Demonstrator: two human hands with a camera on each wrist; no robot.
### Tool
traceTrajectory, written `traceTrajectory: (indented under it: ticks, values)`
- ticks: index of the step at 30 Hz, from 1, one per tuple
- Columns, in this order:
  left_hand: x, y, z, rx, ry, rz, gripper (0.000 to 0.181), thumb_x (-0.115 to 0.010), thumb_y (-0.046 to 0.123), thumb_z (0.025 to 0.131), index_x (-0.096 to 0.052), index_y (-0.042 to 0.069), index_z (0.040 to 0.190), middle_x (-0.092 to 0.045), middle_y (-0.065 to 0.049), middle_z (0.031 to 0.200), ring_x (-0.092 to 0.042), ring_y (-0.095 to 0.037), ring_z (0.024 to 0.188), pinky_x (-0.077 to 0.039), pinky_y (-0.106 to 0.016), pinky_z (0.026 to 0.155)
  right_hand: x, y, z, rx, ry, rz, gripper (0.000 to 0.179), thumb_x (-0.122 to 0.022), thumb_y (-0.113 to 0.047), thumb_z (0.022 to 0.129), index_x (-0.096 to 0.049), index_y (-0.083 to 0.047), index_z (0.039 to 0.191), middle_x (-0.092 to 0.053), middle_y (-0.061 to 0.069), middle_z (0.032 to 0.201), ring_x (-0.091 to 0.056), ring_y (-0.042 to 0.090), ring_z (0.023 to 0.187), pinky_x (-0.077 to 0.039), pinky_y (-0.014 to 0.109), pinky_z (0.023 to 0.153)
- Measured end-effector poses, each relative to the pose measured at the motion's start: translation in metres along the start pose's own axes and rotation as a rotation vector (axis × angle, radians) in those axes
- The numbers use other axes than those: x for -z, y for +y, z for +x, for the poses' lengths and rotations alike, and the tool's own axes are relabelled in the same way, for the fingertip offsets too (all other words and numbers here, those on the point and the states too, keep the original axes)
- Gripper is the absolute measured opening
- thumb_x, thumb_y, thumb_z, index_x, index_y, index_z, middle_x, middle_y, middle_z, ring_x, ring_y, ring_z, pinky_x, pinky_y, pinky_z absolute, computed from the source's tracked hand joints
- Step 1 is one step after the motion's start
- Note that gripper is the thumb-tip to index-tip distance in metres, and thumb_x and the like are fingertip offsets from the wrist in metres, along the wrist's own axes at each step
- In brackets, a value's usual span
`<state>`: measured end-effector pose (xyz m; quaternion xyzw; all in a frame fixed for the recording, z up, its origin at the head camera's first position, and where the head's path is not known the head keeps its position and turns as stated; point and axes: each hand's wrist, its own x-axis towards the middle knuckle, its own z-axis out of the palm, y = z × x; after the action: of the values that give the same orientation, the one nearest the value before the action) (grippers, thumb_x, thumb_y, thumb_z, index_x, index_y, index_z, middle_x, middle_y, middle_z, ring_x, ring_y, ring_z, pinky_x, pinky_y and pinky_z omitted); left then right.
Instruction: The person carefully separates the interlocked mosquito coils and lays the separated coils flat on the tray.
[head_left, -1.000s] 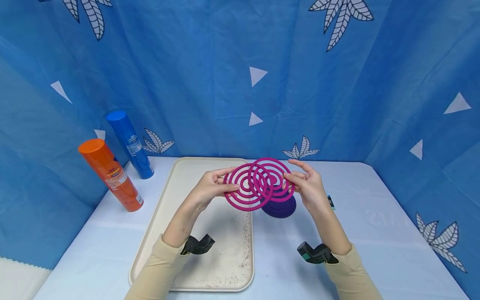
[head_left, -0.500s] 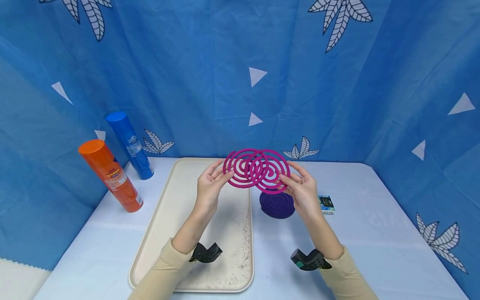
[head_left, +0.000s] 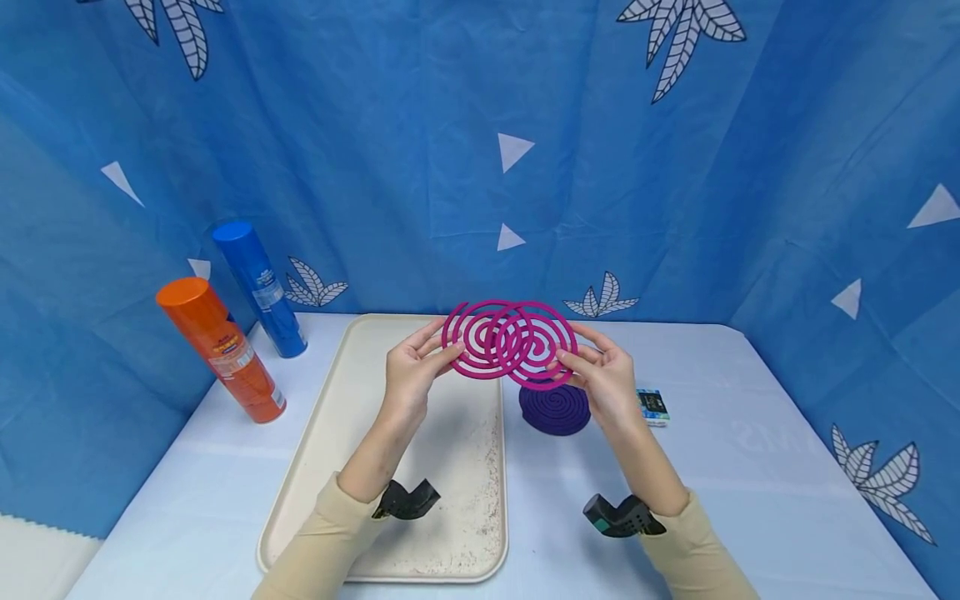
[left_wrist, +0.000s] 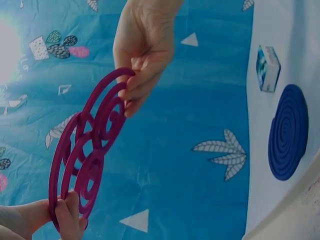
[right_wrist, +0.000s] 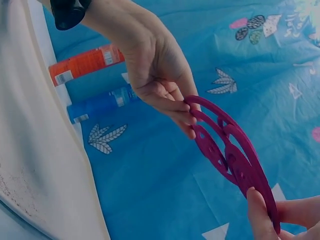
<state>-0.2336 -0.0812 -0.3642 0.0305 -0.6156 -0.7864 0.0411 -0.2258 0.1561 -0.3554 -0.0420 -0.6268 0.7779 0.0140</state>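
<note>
Two magenta mosquito coils, partly overlapping side by side, are held up in the air above the table in the head view. My left hand [head_left: 411, 367] pinches the outer edge of the left coil [head_left: 480, 377] between thumb and fingers. On the other side, my right hand [head_left: 609, 379] pinches the right coil [head_left: 540, 387] the same way. Both wrist views show the coils nearly edge-on, their rings crossing in the middle. Whether the rings are hooked together is hard to tell. Below them on the table lies a dark purple, tightly wound coil [head_left: 555, 410].
A cream tray [head_left: 390, 550] lies under my left arm. Orange [head_left: 225, 354] and blue [head_left: 261, 292] spray cans stand at the left. A small patterned box [head_left: 654, 407] sits right of the purple coil. A blue curtain [head_left: 420, 167] closes off the back.
The two coils have risen and tilted, and overlap less than a second ago. My hands turned with them, uncovering more of the small box. The last half second shows only a slight shift.
</note>
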Motion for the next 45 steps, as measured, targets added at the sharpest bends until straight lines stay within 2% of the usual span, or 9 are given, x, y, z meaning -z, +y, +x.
traceTrajectory:
  ticks: [6, 13, 18, 22, 27, 32, 37, 41, 45]
  values:
    - [0.010, 0.007, 0.006, 0.016, -0.051, 0.076, 0.045, -0.070, 0.009, 0.085, -0.058, 0.005, 0.129, -0.065, -0.019, 0.121, -0.071, -0.004, 0.084, -0.058, -0.023, 0.078, 0.007, -0.006, 0.002, -0.014, -0.082, -0.040, 0.050, -0.061, -0.001, 0.090, -0.044, 0.001, 0.137, -0.073, -0.010, 0.079, -0.071, 0.007, 0.066, -0.058, 0.020, 0.065]
    - [0.021, 0.013, 0.011, 0.036, -0.176, 0.165, 0.047, -0.069, 0.007, 0.086, -0.056, 0.004, 0.130, -0.070, -0.013, 0.113, -0.071, -0.004, 0.084, -0.058, -0.024, 0.080, 0.019, -0.009, 0.003, -0.009, -0.213, -0.097, 0.051, -0.060, 0.001, 0.090, -0.042, 0.002, 0.137, -0.073, -0.008, 0.079, -0.071, 0.007, 0.067, -0.059, 0.022, 0.065]
    - [0.019, 0.012, 0.010, 0.044, -0.183, 0.104, 0.051, -0.069, 0.006, 0.086, -0.052, 0.003, 0.134, -0.074, 0.006, 0.089, -0.071, -0.004, 0.084, -0.057, -0.023, 0.082, 0.017, -0.006, 0.004, -0.036, -0.188, -0.055, 0.048, -0.060, 0.000, 0.090, -0.043, -0.001, 0.135, -0.073, -0.008, 0.079, -0.071, 0.007, 0.066, -0.059, 0.022, 0.066]
    - [0.016, 0.009, 0.009, 0.075, -0.185, 0.111, 0.053, -0.068, 0.008, 0.087, -0.049, 0.003, 0.136, -0.074, 0.005, 0.088, -0.070, -0.003, 0.080, -0.058, -0.020, 0.077, 0.013, -0.002, 0.004, -0.052, -0.130, -0.014, 0.051, -0.059, 0.000, 0.091, -0.039, 0.002, 0.138, -0.073, -0.009, 0.080, -0.071, 0.006, 0.066, -0.058, 0.019, 0.065]
    - [0.011, 0.004, 0.008, 0.109, -0.126, 0.097, 0.050, -0.068, 0.008, 0.087, -0.051, -0.002, 0.132, -0.073, 0.004, 0.081, -0.069, -0.003, 0.069, -0.058, -0.018, 0.068, 0.009, 0.000, 0.002, -0.056, -0.047, 0.016, 0.054, -0.059, -0.001, 0.091, -0.037, 0.004, 0.141, -0.072, -0.011, 0.080, -0.070, 0.004, 0.066, -0.056, 0.015, 0.061]
    - [0.005, -0.003, 0.006, 0.084, 0.000, -0.018, 0.050, -0.069, 0.005, 0.085, -0.051, -0.003, 0.132, -0.071, 0.006, 0.073, -0.069, -0.002, 0.067, -0.057, -0.016, 0.067, 0.002, 0.004, -0.001, -0.068, 0.072, 0.072, 0.054, -0.060, -0.001, 0.091, -0.040, -0.001, 0.141, -0.072, -0.010, 0.078, -0.070, 0.004, 0.066, -0.056, 0.016, 0.061]
    - [0.001, -0.007, 0.002, 0.032, 0.101, -0.067, 0.049, -0.070, 0.005, 0.084, -0.053, 0.002, 0.130, -0.071, 0.006, 0.075, -0.069, -0.003, 0.067, -0.057, -0.016, 0.067, -0.006, 0.010, -0.005, -0.061, 0.146, 0.121, 0.055, -0.060, 0.000, 0.091, -0.039, -0.005, 0.142, -0.070, -0.010, 0.080, -0.070, 0.004, 0.068, -0.057, 0.017, 0.062]
    - [0.000, -0.008, 0.001, -0.003, 0.140, -0.081, 0.052, -0.070, 0.006, 0.085, -0.051, 0.004, 0.132, -0.070, 0.006, 0.076, -0.069, -0.003, 0.067, -0.058, -0.017, 0.068, -0.011, 0.013, -0.008, -0.068, 0.161, 0.155, 0.059, -0.058, 0.000, 0.092, -0.034, -0.008, 0.144, -0.068, -0.009, 0.084, -0.071, 0.004, 0.072, -0.057, 0.017, 0.065]
    - [0.001, -0.008, 0.002, -0.015, 0.134, -0.074, 0.058, -0.069, 0.006, 0.086, -0.045, 0.006, 0.139, -0.072, 0.002, 0.082, -0.070, -0.003, 0.069, -0.058, -0.018, 0.069, -0.011, 0.013, -0.007, -0.074, 0.145, 0.155, 0.058, -0.056, 0.000, 0.093, -0.033, -0.011, 0.145, -0.068, -0.008, 0.088, -0.071, 0.005, 0.072, -0.057, 0.017, 0.065]
